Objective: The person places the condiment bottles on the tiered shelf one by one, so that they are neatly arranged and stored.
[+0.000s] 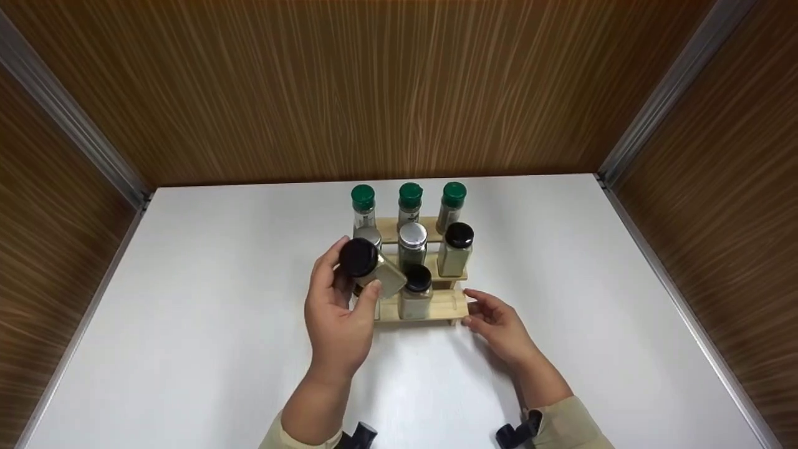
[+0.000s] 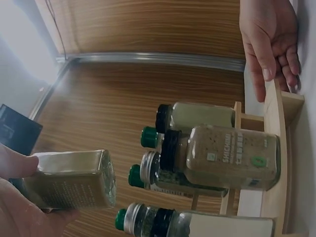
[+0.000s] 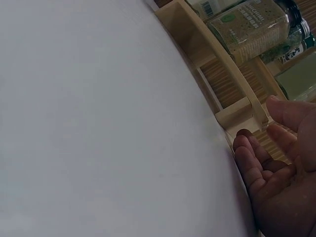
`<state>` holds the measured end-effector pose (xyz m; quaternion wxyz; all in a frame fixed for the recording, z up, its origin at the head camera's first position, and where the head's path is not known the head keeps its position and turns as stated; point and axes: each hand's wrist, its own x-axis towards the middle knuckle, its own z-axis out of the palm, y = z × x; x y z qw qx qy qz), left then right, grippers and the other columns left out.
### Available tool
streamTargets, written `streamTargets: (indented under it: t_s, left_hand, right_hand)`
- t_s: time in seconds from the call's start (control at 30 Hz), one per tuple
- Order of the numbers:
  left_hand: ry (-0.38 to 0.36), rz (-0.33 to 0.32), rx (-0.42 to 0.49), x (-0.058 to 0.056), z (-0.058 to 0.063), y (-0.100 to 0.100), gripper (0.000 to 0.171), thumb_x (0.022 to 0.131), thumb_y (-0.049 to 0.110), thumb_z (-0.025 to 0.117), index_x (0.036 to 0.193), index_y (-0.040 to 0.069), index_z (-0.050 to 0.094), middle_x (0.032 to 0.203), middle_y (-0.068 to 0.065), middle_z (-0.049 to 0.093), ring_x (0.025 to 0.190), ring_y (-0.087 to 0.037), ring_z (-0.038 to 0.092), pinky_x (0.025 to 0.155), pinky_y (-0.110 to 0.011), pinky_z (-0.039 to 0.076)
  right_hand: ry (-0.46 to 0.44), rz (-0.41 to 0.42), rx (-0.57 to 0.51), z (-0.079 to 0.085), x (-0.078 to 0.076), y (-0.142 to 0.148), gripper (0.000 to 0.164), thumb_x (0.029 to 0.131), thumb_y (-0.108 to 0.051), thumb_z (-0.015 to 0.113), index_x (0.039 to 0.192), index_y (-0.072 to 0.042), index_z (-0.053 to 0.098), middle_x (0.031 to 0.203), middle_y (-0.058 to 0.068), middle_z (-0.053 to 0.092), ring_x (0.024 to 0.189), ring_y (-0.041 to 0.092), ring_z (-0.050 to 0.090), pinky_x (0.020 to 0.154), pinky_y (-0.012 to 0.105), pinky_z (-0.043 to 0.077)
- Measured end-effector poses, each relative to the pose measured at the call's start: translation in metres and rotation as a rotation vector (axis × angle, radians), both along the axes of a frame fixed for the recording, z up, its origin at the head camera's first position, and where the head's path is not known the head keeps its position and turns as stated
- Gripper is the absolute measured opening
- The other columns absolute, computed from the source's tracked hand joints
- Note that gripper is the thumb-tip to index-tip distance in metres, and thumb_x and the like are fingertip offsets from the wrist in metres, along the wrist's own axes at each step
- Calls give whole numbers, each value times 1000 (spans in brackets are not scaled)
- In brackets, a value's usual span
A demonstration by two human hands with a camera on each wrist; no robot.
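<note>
My left hand [image 1: 340, 318] holds a spice jar [image 1: 388, 279] with a black lid, tilted above the left part of a wooden spice rack [image 1: 446, 305]. In the left wrist view this jar [image 2: 74, 180] is square-sided glass with brownish contents, gripped between thumb and fingers. At the right end of the rack's lowest shelf, my right hand [image 1: 499, 327] grips the shelf end with thumb and fingers. Another black-lidded jar [image 1: 416, 299], labelled Shichimi in the left wrist view, stands mid-shelf on the lowest step. A further jar beside it is mostly hidden by my left hand.
Green-capped jars [image 1: 410, 199] line the top step. On the middle step stand silver-lidded jars [image 1: 413, 240] and a black-lidded jar [image 1: 457, 252]. The rack sits on a white table [image 1: 218, 299], with wood-grain panels [image 1: 374, 87] at the back and both sides.
</note>
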<state>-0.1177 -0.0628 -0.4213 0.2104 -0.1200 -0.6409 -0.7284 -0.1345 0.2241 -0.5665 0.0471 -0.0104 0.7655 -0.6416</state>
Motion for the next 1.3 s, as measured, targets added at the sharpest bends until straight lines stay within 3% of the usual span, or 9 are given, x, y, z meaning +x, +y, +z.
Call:
streamTargets:
  t_s: [0.23,0.43,0.57,0.83,1.1,1.3]
  left_hand:
    - [30,-113,-26,-3,9,13,64,89,-22,65,149,-9,48,144,-22,51,136,-34,56,112,-39,46]
    - [-20,-199,-91,-5,15,25,64,90,-21,66,149,-6,50,145,-19,51,133,-30,60,108,-38,51]
    - [-49,-251,-118,-6,12,34,65,91,-21,66,151,-4,49,147,-19,50,133,-29,59,107,-37,52]
    - [-37,-327,-160,-7,0,60,65,90,-22,65,150,-2,50,147,-20,50,137,-29,56,111,-35,47]
    - [-41,-309,-276,-3,-18,83,65,90,-19,67,150,1,52,148,-16,51,139,-27,54,115,-37,43]
    - [-40,-277,-390,-5,-27,90,65,91,-14,69,151,0,52,149,-15,52,139,-27,52,115,-41,44]
  right_hand:
    - [21,-9,6,0,1,-2,56,96,8,71,148,14,50,120,28,66,101,18,66,82,22,55]
    - [38,-3,-6,-2,2,-2,59,93,9,73,147,15,49,120,29,66,102,18,67,85,22,55]
    - [36,3,-15,-2,3,-1,61,92,9,75,146,16,49,119,29,66,99,17,67,85,22,56]
    - [20,12,-31,-1,5,0,63,91,8,77,146,18,47,121,30,66,99,20,67,85,24,57]
    - [13,8,-82,-1,6,-1,58,90,9,75,141,18,51,109,13,69,92,19,68,82,27,59]
    - [34,5,-75,-2,6,-2,54,90,9,75,139,18,53,110,14,70,91,17,67,80,24,57]
